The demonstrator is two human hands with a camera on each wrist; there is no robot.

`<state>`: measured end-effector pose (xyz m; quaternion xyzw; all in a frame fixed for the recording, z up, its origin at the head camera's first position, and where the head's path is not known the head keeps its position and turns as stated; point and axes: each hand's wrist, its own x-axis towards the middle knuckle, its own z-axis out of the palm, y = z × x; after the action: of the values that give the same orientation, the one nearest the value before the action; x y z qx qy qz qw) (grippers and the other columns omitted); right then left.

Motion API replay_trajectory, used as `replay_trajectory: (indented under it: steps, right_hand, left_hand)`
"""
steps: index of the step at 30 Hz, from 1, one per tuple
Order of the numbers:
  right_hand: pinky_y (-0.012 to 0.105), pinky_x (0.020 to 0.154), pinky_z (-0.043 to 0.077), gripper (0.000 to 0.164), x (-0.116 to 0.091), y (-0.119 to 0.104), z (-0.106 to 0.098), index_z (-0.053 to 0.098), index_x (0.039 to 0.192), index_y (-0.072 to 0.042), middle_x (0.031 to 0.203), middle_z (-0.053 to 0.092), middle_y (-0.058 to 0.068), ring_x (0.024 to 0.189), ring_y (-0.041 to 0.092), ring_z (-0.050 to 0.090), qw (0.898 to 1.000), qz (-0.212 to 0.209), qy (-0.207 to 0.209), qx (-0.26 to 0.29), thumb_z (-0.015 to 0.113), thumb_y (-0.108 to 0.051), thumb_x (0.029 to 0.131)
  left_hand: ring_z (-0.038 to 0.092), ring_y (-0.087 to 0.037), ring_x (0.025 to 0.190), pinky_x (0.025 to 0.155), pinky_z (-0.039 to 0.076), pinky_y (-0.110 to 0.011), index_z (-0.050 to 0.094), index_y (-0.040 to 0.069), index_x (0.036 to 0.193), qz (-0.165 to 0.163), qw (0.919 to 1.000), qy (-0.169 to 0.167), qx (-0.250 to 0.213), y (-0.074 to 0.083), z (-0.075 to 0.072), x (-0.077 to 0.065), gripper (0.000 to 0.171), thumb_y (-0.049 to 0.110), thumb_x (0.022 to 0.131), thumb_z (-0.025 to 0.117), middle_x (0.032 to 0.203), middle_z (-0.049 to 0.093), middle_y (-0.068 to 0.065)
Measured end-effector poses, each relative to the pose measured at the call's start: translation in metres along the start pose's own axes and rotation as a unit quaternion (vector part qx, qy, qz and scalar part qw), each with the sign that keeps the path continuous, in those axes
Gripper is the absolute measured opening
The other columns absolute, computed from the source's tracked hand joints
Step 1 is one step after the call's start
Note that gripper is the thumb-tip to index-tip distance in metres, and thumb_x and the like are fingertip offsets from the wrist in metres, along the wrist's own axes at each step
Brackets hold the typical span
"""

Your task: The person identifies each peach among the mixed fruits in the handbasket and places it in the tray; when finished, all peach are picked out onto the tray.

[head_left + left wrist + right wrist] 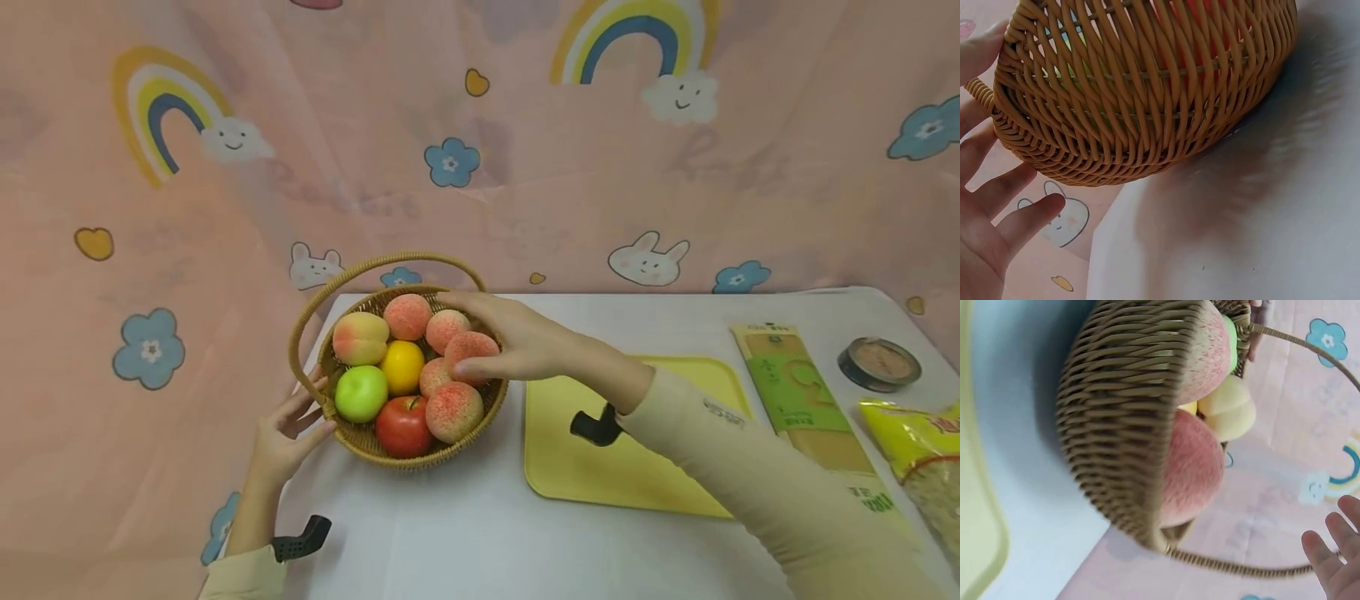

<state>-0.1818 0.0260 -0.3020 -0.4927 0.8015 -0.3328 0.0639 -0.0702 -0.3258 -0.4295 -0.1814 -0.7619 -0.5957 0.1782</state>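
A woven wicker basket [412, 461] with an arched handle stands on the white table. It carries a green apple [362, 394], a red apple [403, 427], a yellow-orange round fruit [402, 367] and several peaches [454, 412]. My left hand [281, 442] holds the basket's left side at the handle's base, thumb at the front, fingers spread behind; the left wrist view shows the weave [1147, 94] close by. Over the basket's right side reaches my right hand [517, 337], fingers extended above a peach [472, 354]. In the right wrist view those fingers [1319, 556] look straight and spread.
Right of the basket lies a yellow tray [558, 467], under the right forearm. Farther right are a green-and-tan packet [802, 383], a round dark-rimmed container [879, 364] and a yellow bag [915, 442]. Behind the table hangs a pink patterned cloth [525, 208].
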Motion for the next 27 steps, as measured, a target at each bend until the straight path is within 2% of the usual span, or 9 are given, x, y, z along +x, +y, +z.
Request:
replay_trajectory:
  steps: [4,7,11,13,18,23,27]
  right_hand:
    - [0.044,0.114,0.031,0.077,0.036,0.002,0.008,0.032,0.148,-0.010,0.151,0.037,0.005,0.138,0.023,0.035,1.000,0.001,-0.016,0.022,0.068,-0.038,0.086]
    - [0.040,0.116,0.030,0.076,0.061,0.004,0.017,0.033,0.147,-0.011,0.150,0.039,0.006,0.140,0.022,0.034,0.999,0.009,-0.031,0.017,0.068,-0.039,0.086]
    - [0.035,0.114,0.032,0.080,0.091,0.006,0.028,0.030,0.149,-0.012,0.150,0.039,0.005,0.139,0.019,0.035,0.997,0.041,-0.065,0.020,0.066,-0.044,0.086]
    - [0.035,0.113,0.034,0.081,0.103,0.008,0.034,0.027,0.150,-0.016,0.151,0.037,0.004,0.139,0.020,0.035,0.994,0.058,-0.080,0.043,0.067,-0.044,0.086]
    - [0.033,0.108,0.040,0.078,0.129,0.011,0.046,0.024,0.151,-0.021,0.152,0.035,0.004,0.135,0.022,0.041,0.987,0.080,-0.110,0.091,0.068,-0.035,0.087]
    - [0.028,0.111,0.036,0.079,0.147,0.014,0.054,0.025,0.151,-0.016,0.154,0.031,0.003,0.138,0.018,0.035,0.980,0.113,-0.136,0.087,0.068,-0.032,0.087]
    - [0.029,0.114,0.032,0.078,0.153,0.016,0.057,0.025,0.150,-0.012,0.155,0.031,0.004,0.141,0.018,0.031,0.978,0.120,-0.142,0.093,0.068,-0.028,0.087]
  left_hand:
    - [0.051,-0.011,0.127,0.092,0.050,-0.019,0.048,-0.019,0.125,0.004,0.9999,-0.002,-0.011,-0.001,0.003,0.002,0.054,-0.023,0.074,0.063,0.147,0.040,-0.019]
    - [0.049,-0.011,0.128,0.093,0.050,-0.020,0.047,-0.022,0.124,0.002,0.9997,0.002,-0.023,-0.001,0.005,0.002,0.053,-0.025,0.073,0.062,0.146,0.038,-0.023]
    - [0.050,-0.010,0.127,0.092,0.050,-0.020,0.048,-0.020,0.124,-0.010,0.9999,0.003,-0.009,-0.001,0.004,0.000,0.054,-0.025,0.073,0.061,0.147,0.036,-0.025]
    - [0.050,-0.010,0.127,0.092,0.050,-0.020,0.049,-0.018,0.126,-0.018,0.9998,0.000,0.000,-0.001,0.004,-0.002,0.054,-0.024,0.073,0.061,0.148,0.035,-0.024]
    - [0.051,-0.014,0.127,0.092,0.050,-0.021,0.050,-0.015,0.127,-0.024,0.9996,0.010,-0.008,0.000,0.004,-0.006,0.057,-0.027,0.072,0.060,0.148,0.036,-0.024]
    - [0.049,-0.016,0.129,0.092,0.050,-0.023,0.045,-0.023,0.125,-0.006,0.9995,0.010,-0.029,0.000,0.006,-0.009,0.058,-0.029,0.070,0.059,0.147,0.033,-0.029]
    - [0.048,-0.017,0.130,0.093,0.049,-0.023,0.042,-0.026,0.124,0.002,0.9992,0.001,-0.039,0.001,0.008,-0.008,0.057,-0.028,0.071,0.060,0.146,0.029,-0.034]
